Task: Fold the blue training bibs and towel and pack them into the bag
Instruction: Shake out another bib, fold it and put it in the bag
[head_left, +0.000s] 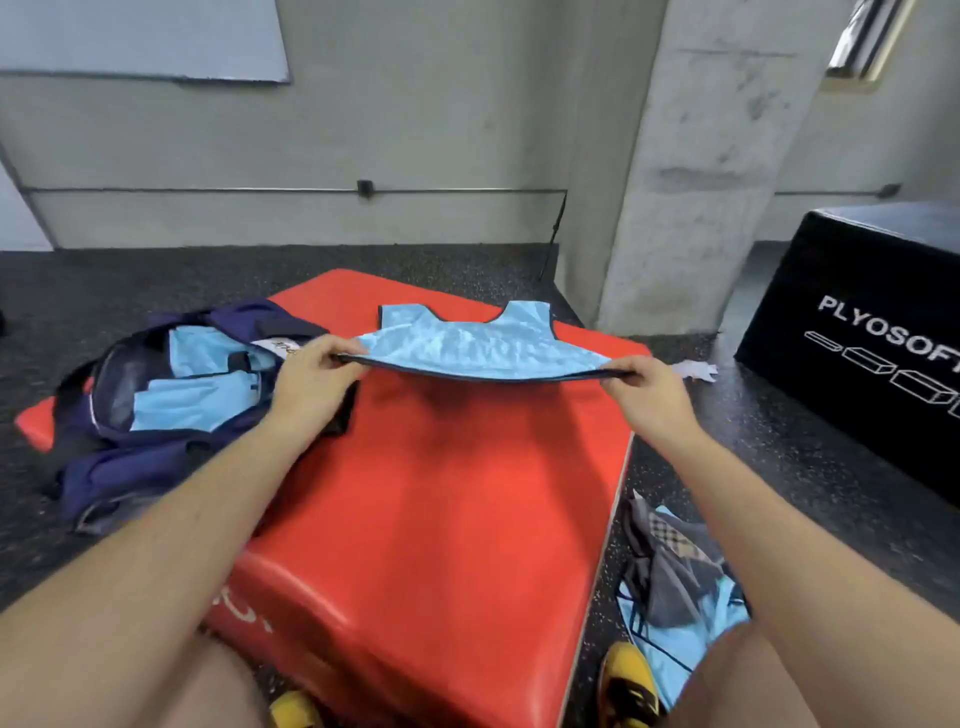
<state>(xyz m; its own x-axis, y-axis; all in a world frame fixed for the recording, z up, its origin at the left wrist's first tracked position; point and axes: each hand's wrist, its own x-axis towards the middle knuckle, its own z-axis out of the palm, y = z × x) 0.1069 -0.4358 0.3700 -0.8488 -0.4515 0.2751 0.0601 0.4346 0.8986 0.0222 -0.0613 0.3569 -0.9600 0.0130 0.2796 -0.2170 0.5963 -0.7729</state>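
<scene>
A single wide-angle view from the person's head faces forward and down, close over a red padded block (441, 493). The left hand (311, 376) and right hand (649, 392) sit mid-frame at arm's length, with the grey wall (415, 130) beyond.

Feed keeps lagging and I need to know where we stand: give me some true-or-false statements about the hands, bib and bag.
1. The left hand and right hand each pinch the hem of the bib. True.
2. The bag is zipped shut. False: it lies open with blue cloth inside.
3. The bib is held over the red mat. True.
4. The black box stands left of the bag. False: it stands at the far right.
</scene>
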